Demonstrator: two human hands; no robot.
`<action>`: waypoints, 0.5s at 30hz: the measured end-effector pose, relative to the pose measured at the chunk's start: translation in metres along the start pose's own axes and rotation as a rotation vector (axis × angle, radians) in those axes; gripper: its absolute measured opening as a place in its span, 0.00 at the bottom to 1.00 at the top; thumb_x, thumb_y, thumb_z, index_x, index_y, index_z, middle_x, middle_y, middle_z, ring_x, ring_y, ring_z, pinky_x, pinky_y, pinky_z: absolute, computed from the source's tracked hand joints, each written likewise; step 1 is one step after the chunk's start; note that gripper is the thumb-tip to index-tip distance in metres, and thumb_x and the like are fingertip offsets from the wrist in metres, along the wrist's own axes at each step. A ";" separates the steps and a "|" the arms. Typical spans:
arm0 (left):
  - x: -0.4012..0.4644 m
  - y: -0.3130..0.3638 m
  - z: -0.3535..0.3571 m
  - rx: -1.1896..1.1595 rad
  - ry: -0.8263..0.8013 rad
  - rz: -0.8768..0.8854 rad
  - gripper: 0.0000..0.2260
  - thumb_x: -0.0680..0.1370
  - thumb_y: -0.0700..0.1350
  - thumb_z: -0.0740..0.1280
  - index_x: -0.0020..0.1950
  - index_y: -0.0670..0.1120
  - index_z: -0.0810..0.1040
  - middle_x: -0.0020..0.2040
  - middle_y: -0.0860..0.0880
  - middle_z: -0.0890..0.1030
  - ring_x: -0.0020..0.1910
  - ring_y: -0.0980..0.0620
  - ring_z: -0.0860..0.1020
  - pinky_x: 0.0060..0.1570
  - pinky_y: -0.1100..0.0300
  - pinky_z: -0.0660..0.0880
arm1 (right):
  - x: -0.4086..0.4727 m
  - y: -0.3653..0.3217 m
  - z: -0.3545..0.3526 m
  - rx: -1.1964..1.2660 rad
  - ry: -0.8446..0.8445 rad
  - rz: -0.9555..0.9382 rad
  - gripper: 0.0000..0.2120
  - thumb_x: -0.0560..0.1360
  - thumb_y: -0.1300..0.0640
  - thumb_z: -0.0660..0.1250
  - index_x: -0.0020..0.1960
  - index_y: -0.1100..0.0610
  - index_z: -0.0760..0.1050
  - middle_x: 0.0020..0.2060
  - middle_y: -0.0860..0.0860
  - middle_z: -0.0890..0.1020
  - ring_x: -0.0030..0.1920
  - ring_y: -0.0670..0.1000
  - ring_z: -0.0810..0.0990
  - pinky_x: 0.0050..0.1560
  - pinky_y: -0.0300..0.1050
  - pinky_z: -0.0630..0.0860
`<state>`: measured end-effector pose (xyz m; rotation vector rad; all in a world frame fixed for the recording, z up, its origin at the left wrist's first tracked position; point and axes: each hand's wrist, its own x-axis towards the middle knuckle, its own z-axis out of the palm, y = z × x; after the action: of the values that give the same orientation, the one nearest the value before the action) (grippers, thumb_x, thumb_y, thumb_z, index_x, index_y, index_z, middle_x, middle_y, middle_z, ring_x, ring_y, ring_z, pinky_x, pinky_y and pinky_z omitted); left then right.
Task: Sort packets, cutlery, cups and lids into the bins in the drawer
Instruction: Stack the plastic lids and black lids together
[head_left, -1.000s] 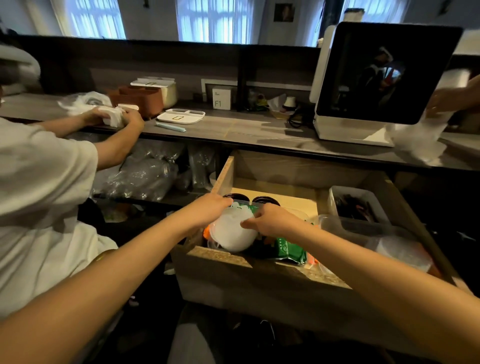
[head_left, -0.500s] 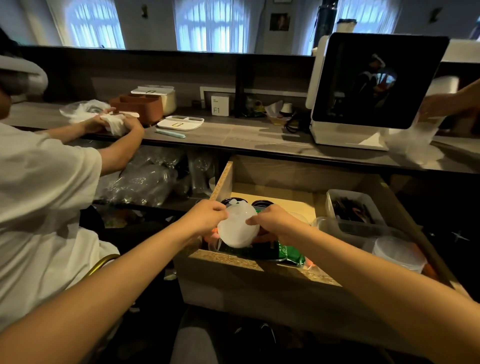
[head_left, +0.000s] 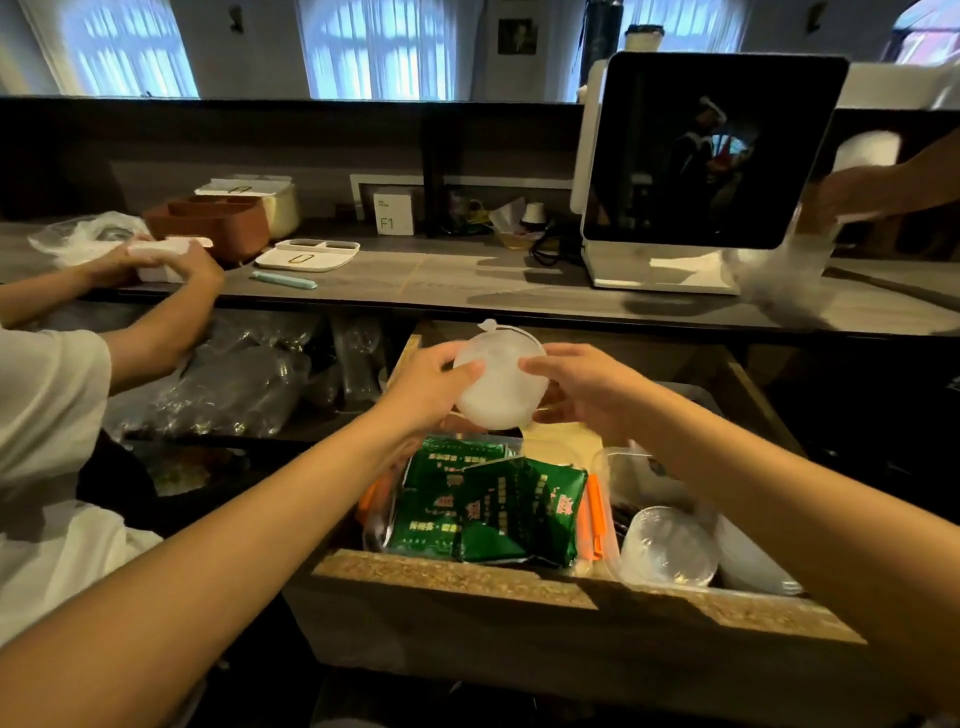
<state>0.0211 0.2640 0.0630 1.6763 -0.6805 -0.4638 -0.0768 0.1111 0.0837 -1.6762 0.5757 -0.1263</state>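
a long grey bench (head_left: 467, 280) runs across the room, with bright windows (head_left: 384, 52) high up behind it. under the bench a wooden drawer (head_left: 519, 577) is pulled out.

both hands are up over the drawer, holding a stack of round cloudy white lids (head_left: 498, 382) between them. the left hand (head_left: 431, 387) grips the left side of the stack, with its thumb on the front. the right hand (head_left: 582, 389) grips the right side, fingers curled round the edge. the stack is in the air, above the back part of the drawer, and it touches nothing but the two hands.

in the drawer, green packets (head_left: 493, 504) lie in a clear bin (head_left: 605, 525) near the front, with orange sticks (head_left: 596, 514) just beside them. to the right is another clear bin (head_left: 623, 467) with clear cups (head_left: 667, 545) lying in it.

on the bench there is a white machine with a black screen (head_left: 711, 150), a small white box marked f1 (head_left: 394, 210), a flat white tray (head_left: 309, 254), a pale blue pen (head_left: 284, 280) and a brown box (head_left: 213, 221).

on the left, another person in a white shirt (head_left: 47, 415) holds something white on the bench. on the far right, someone else's hand (head_left: 872, 189) is a blur.
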 end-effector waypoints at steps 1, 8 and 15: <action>0.009 0.004 0.007 0.001 -0.022 -0.008 0.13 0.84 0.44 0.62 0.68 0.47 0.76 0.58 0.46 0.79 0.54 0.45 0.81 0.41 0.50 0.84 | 0.005 -0.001 -0.009 -0.007 0.032 0.010 0.16 0.79 0.52 0.66 0.65 0.55 0.75 0.54 0.56 0.80 0.51 0.55 0.81 0.44 0.46 0.79; 0.091 -0.003 0.051 0.067 -0.205 -0.146 0.13 0.84 0.44 0.61 0.68 0.50 0.74 0.57 0.47 0.79 0.52 0.48 0.81 0.38 0.54 0.83 | 0.061 0.009 -0.064 0.034 0.129 0.206 0.16 0.75 0.58 0.71 0.60 0.61 0.73 0.52 0.58 0.80 0.49 0.56 0.81 0.48 0.49 0.81; 0.156 -0.055 0.076 0.475 -0.398 -0.146 0.08 0.81 0.44 0.65 0.58 0.46 0.80 0.51 0.47 0.81 0.49 0.50 0.78 0.46 0.55 0.77 | 0.128 0.059 -0.088 -0.149 0.099 0.352 0.18 0.74 0.59 0.73 0.61 0.62 0.73 0.54 0.58 0.80 0.51 0.56 0.81 0.47 0.47 0.82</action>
<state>0.0997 0.1109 0.0024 2.1139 -1.0213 -0.8005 -0.0185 -0.0287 0.0152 -1.6916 0.9649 0.0912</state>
